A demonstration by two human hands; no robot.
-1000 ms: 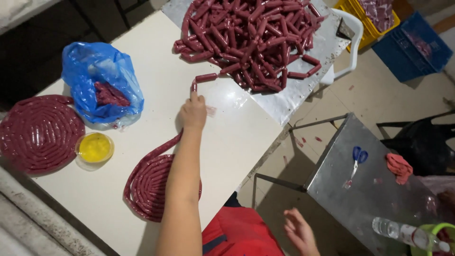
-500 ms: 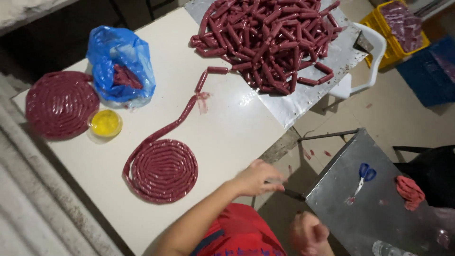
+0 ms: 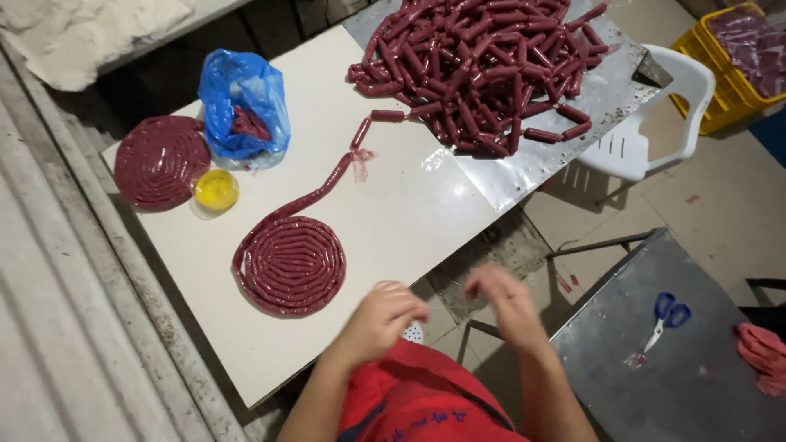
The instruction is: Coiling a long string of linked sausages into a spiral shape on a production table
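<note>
Both hands low centre of frame, off table edge: left hand (image 3: 378, 317) and right hand (image 3: 506, 301) blurred, fingers loosely curled, apparently holding nothing. Nearest: sausage coil (image 3: 290, 263) on white table (image 3: 409, 221), centre left, tail running up toward link pile (image 3: 483, 65). Likely soft, limp, slick; best lifted from underneath. Two coils counted; second coil (image 3: 160, 161) upper left, beside one blue bag (image 3: 244, 102), one yellow cup (image 3: 216, 189).

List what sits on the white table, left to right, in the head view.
Finished sausage coil → yellow bowl → blue plastic bag → sausage coil in progress → pile of sausage links.
</note>
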